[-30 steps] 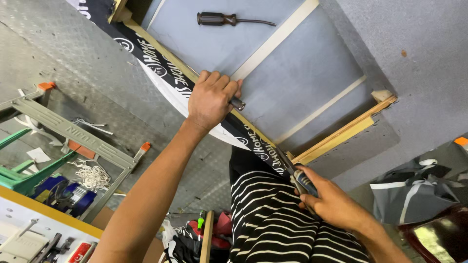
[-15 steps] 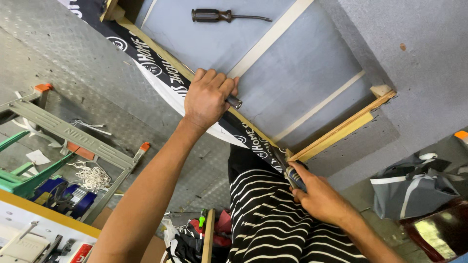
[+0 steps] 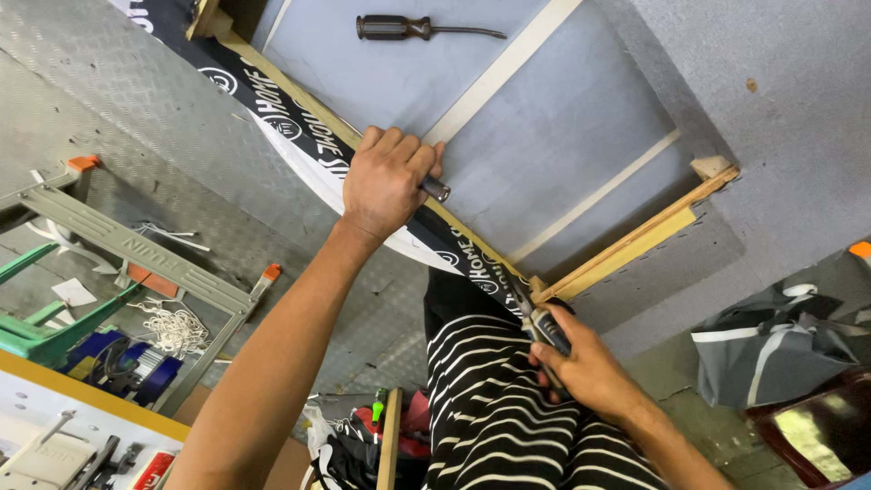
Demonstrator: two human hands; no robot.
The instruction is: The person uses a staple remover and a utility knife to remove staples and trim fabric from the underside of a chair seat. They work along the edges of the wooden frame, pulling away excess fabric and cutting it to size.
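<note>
While the left hand (image 3: 388,181) closes on a dark-handled tool (image 3: 434,188) at the wooden frame (image 3: 626,247), the right hand (image 3: 585,367) grips what appears to be pliers (image 3: 543,325) near the frame's corner.

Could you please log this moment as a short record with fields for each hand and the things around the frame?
left hand: fisted on a dark-tipped tool, pressed to the edge of the wooden frame
right hand: grips a dark tool at the frame's near corner
fabric: black and white printed strip along the frame's edge
screwdriver: lies untouched on the grey panel
clothing: striped garment
</note>
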